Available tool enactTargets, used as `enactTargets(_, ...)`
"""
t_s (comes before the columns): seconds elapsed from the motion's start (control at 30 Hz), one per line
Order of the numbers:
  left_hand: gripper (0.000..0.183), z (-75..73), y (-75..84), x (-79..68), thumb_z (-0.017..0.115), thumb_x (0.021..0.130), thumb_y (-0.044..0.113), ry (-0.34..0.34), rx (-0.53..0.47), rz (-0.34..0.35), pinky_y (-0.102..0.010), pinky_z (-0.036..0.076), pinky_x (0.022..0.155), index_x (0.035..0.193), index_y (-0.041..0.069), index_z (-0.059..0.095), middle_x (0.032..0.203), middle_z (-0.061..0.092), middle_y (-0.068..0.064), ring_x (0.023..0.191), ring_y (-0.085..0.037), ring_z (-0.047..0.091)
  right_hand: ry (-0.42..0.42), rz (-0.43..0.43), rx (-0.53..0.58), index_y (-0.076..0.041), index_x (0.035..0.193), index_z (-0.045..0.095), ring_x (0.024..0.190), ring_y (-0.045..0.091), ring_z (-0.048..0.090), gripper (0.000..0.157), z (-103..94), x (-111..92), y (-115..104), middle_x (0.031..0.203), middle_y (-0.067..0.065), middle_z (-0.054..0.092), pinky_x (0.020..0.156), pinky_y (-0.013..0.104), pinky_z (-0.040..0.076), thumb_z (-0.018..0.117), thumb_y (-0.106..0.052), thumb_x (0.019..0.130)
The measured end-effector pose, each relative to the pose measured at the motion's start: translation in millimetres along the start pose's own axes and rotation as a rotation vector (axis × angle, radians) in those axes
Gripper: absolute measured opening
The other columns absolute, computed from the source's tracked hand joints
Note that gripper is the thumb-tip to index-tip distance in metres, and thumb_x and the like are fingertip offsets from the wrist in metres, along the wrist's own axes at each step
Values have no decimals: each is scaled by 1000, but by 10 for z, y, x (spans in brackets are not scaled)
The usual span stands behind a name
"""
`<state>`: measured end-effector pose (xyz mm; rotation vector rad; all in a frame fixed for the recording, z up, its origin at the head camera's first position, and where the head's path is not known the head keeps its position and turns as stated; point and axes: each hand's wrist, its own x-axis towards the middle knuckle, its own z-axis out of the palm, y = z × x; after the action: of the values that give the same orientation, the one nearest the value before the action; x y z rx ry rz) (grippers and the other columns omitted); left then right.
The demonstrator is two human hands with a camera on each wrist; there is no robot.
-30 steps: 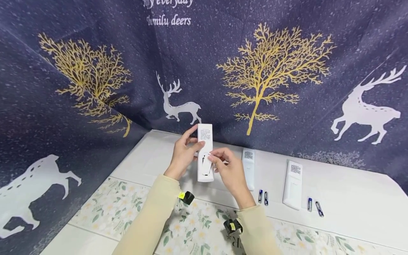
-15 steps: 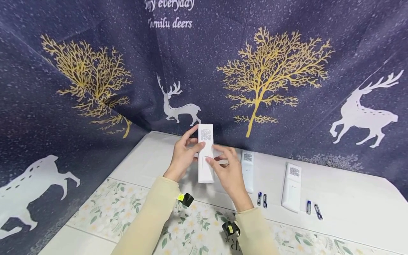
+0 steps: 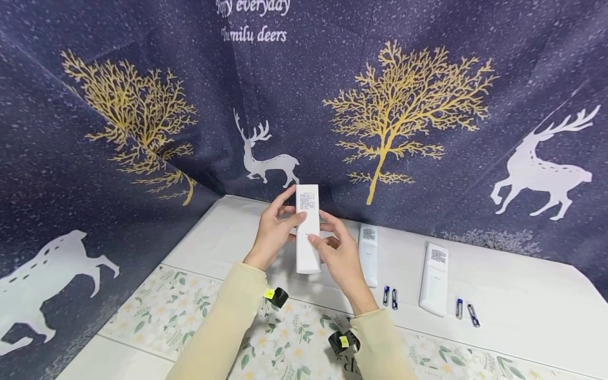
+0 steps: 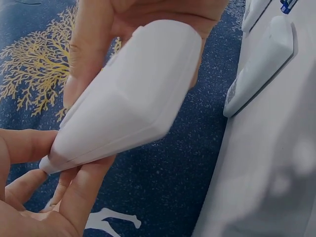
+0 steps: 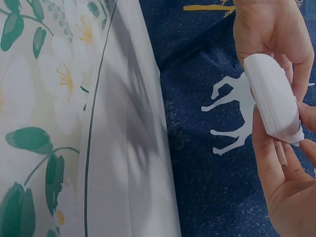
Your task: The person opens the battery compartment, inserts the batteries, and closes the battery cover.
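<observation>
Raised over the table is a white remote control [image 3: 307, 258], its back with a printed label turned toward the head camera and its battery cover lying flat in place. My left hand [image 3: 272, 232] grips it by the left side, thumb across the back just under the label. From the right, my right hand [image 3: 340, 254] holds the lower half, thumb pressed on the battery cover and fingers along the edge. Both wrist views show the rounded lower end of the remote control [image 4: 133, 84] between the two hands. The buttons face away, hidden in the head view.
Two more white remote controls, a nearer one [image 3: 369, 258] and a farther one [image 3: 434, 279], lie back-up on the right of the white table [image 3: 518, 295]. Beside them are batteries in pairs [image 3: 390, 297] [image 3: 467, 312]. A dark deer-print cloth [image 3: 313, 105] hangs behind.
The battery cover, tilted in my right hand over the open compartment a second ago, now sits flush on the remote control. My right thumb presses it. My left hand keeps its grip.
</observation>
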<state>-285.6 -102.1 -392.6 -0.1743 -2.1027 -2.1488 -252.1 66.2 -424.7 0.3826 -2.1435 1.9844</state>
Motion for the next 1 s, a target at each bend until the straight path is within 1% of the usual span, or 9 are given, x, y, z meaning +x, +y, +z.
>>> enactTargets(0.1, 69, 10, 0, -1, 72, 100, 5, -1, -3, -6, -37, 60, 66, 161, 29, 50, 122, 65, -16, 90, -21, 70, 1, -2, 3, -20, 153, 59, 84, 19, 65, 57, -6, 1, 0, 126, 13, 66, 60, 30, 57, 76, -9, 99)
enactTargets(0.23, 69, 14, -4, -1, 72, 100, 5, -1, -2, -11, -35, 60, 64, 160, 30, 50, 121, 66, -16, 90, -22, 71, 3, 0, 1, -20, 153, 59, 82, 18, 64, 58, -12, 7, -2, 125, 14, 66, 59, 32, 56, 77, -8, 99)
enactTargets(0.4, 69, 4, -24, 6, 73, 100, 6, -6, 4, -21, -34, 61, 63, 160, 31, 51, 121, 66, -15, 88, -22, 71, 6, 11, -1, -21, 152, 59, 80, 17, 63, 60, -9, 9, 4, 123, 14, 66, 57, 28, 54, 77, -5, 97)
enactTargets(0.5, 69, -4, -38, 9, 74, 100, 6, -10, 14, -20, -33, 61, 62, 160, 30, 50, 121, 66, -15, 84, -21, 71, 7, 21, -6, -21, 152, 59, 80, 18, 63, 61, -5, 7, 16, 123, 14, 66, 56, 26, 52, 78, -5, 96)
enactTargets(0.67, 71, -17, -56, 14, 74, 99, 5, -15, 28, -16, -34, 62, 63, 162, 26, 48, 121, 66, -17, 81, -22, 73, 13, 33, -22, -22, 152, 59, 79, 19, 62, 62, 6, 6, 30, 123, 14, 66, 56, 25, 52, 79, -5, 96)
enactTargets(0.83, 70, -11, -58, 15, 74, 99, 5, -13, 20, -18, -34, 62, 62, 161, 27, 50, 120, 66, -17, 82, -22, 73, 22, 35, -33, -22, 152, 60, 77, 18, 61, 62, 12, 2, 31, 123, 13, 66, 56, 24, 50, 79, -4, 96)
enactTargets(1.0, 69, 0, -52, 13, 75, 98, 4, -3, 27, -15, -36, 64, 62, 159, 28, 52, 119, 68, -16, 82, -23, 74, 30, 44, -36, -23, 152, 59, 76, 18, 60, 62, 15, 4, 32, 123, 12, 66, 56, 24, 48, 78, -5, 96)
